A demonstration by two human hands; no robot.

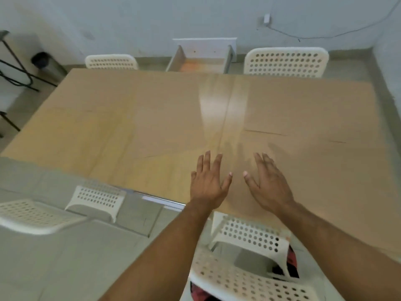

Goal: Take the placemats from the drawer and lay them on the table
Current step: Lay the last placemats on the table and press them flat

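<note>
Left grip [207,183] and right grip [268,183] both flat, palms down, fingers spread apart, holding nothing. They sit side by side over the near edge of the counter [130,127], thumbs pointing at each other with a small gap between; touching the surface or hovering just above, cannot tell. Faint shadows lie on the wood just ahead of the fingertips. Bare forearms run back toward the camera.

Far ahead of both grips, past the counter's far edge, a drawer [200,59] is pulled open against the wall. Its bottom looks orange-tan; blurred, so placemats inside cannot be told apart. No placemats visible on the counter, only bare wood with a seam and a glare streak ahead of the left grip.

White perforated chairs: one just below the grips [249,237], one to the left of the left grip [97,198], two at the far side flanking the drawer [111,61] [286,61]. Dark bin [41,59] far left by the wall. Frame slightly motion-blurred.
</note>
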